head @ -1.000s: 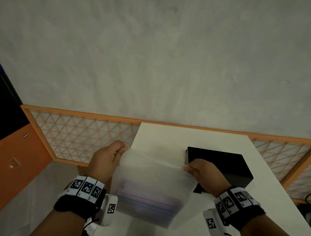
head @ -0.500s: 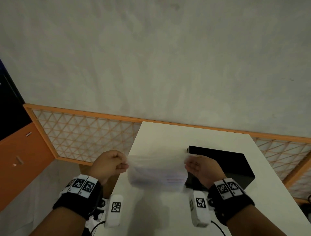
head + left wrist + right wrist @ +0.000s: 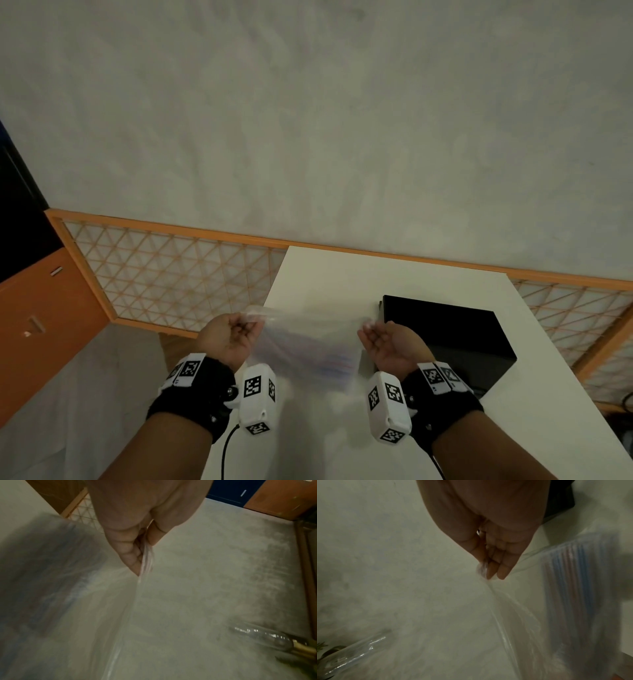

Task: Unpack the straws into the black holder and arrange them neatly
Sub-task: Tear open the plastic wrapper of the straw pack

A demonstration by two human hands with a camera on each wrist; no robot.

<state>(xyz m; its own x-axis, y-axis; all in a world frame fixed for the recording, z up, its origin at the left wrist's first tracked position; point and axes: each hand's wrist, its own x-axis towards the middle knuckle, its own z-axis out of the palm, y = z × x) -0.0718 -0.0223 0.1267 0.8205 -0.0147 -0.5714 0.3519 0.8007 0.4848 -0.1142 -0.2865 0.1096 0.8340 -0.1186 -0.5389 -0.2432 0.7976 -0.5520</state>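
White table (image 3: 342,284) carries the black holder (image 3: 445,339) on its right half, standing apart from anything in hand. No straws are visible in or on it.

Clear plastic bag (image 3: 305,346) is held in the air over the table's near-left part, just left of the holder. A second ago it hung down flat and broad between the hands; now it is swung up and tipped, its top edge stretched level from hand to hand and its body blurred with motion. The straws (image 3: 573,588), blue and reddish stripes, are inside the bag, lying along its length.

Left hand (image 3: 229,335): thumb and curled fingers pinch one top corner of the bag. Right hand (image 3: 390,346): fingertips and thumb pinch the opposite top corner, palm turned up, just beside the holder's near-left corner.

Judgement: the change reads as a shake or a pull to settle the contents or part the mouth. Whether the mouth is open cannot be told. Unpacking proper is not begun; all straws remain to be transferred.
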